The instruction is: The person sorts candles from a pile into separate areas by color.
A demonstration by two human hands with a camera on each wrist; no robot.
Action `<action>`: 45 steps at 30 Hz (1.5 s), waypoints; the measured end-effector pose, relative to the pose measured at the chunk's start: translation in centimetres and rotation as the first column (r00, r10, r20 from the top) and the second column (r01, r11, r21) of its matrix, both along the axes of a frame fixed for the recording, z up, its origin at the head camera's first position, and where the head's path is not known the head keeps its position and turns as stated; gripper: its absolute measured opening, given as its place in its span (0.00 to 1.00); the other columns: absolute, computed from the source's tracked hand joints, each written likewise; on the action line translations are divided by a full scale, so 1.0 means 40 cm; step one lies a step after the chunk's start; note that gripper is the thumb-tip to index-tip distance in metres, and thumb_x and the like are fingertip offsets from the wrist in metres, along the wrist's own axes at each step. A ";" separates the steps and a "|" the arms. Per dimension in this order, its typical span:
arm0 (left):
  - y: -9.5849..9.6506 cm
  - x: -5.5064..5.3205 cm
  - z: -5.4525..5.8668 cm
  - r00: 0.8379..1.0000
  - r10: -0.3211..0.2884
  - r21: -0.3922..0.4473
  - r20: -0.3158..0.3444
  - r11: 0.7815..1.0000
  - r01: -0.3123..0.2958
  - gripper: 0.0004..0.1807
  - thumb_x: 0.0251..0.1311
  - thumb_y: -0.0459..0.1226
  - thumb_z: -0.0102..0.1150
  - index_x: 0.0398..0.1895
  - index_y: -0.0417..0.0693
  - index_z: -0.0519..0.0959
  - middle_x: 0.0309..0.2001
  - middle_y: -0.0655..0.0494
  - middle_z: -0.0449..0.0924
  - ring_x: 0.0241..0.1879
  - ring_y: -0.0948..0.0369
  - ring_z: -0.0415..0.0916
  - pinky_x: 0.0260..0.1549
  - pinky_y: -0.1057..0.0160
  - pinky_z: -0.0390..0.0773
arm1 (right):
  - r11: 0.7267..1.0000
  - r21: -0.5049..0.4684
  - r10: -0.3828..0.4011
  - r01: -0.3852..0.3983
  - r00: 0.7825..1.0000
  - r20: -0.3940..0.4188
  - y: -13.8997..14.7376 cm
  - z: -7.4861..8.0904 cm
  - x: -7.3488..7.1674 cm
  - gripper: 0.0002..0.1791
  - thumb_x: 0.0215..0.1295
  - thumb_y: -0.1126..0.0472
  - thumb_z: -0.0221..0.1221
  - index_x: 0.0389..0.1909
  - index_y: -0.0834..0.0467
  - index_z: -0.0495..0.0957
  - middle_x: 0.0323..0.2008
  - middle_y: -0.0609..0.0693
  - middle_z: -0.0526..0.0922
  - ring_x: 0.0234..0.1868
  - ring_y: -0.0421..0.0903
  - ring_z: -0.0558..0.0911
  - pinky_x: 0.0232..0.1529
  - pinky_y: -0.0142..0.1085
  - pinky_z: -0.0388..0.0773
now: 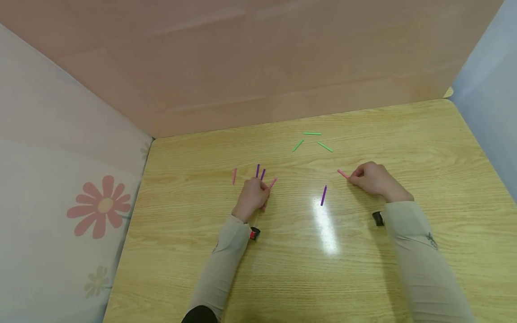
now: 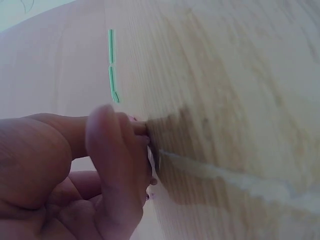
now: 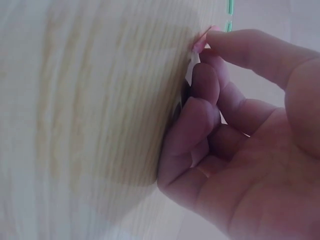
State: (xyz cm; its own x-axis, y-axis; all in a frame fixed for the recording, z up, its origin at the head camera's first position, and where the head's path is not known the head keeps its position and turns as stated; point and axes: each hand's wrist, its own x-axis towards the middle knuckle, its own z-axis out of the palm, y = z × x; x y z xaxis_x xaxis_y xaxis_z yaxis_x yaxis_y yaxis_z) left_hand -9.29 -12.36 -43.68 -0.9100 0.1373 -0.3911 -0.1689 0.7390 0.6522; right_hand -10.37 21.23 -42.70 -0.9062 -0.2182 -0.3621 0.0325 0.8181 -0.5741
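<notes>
the right hand (image 1: 370,179) pinches a pink stick (image 1: 342,173) by its end, likely for control; i can't tell whether the left hand (image 1: 252,196) grips.

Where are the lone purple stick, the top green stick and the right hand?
Lone purple stick (image 1: 323,195): head view, middle of its length.
Top green stick (image 1: 312,133): head view, middle of its length.
Right hand (image 1: 374,180): head view, back of the hand.

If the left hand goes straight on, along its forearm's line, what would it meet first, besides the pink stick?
Probably the pair of purple sticks just ahead of the left hand; whether they touch it is unclear.
</notes>
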 end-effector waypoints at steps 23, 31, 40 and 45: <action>0.048 0.008 -0.008 0.990 -0.061 -0.031 -0.124 0.998 0.058 0.09 0.56 0.34 0.60 0.28 0.38 0.86 0.22 0.52 0.83 0.16 0.66 0.67 0.16 0.71 0.67 | 0.994 -0.086 -0.062 0.069 0.995 0.084 0.023 -0.003 -0.010 0.18 0.69 0.52 0.54 0.39 0.64 0.81 0.42 0.58 0.81 0.38 0.47 0.72 0.38 0.35 0.66; 0.139 0.026 0.010 0.981 -0.133 0.003 -0.142 0.991 0.134 0.08 0.57 0.37 0.61 0.29 0.40 0.84 0.28 0.53 0.84 0.23 0.65 0.71 0.22 0.73 0.71 | 0.986 -0.127 -0.088 0.106 0.986 0.139 0.027 0.005 -0.014 0.17 0.69 0.52 0.54 0.39 0.65 0.80 0.32 0.49 0.77 0.32 0.43 0.69 0.33 0.34 0.65; 0.245 0.053 0.015 0.962 -0.233 0.010 -0.142 0.971 0.237 0.08 0.58 0.38 0.60 0.29 0.42 0.84 0.27 0.56 0.84 0.23 0.68 0.73 0.23 0.74 0.71 | 0.978 -0.161 -0.104 0.131 0.981 0.163 0.019 0.014 -0.011 0.17 0.69 0.54 0.54 0.40 0.67 0.79 0.25 0.45 0.74 0.28 0.41 0.68 0.30 0.33 0.66; 0.290 0.066 0.016 0.952 -0.268 0.001 -0.147 0.963 0.271 0.07 0.57 0.36 0.59 0.27 0.45 0.84 0.23 0.61 0.81 0.19 0.70 0.70 0.17 0.74 0.70 | 0.977 -0.162 -0.112 0.138 0.981 0.161 0.019 0.015 -0.009 0.18 0.69 0.54 0.55 0.41 0.67 0.79 0.25 0.44 0.73 0.28 0.40 0.68 0.30 0.33 0.66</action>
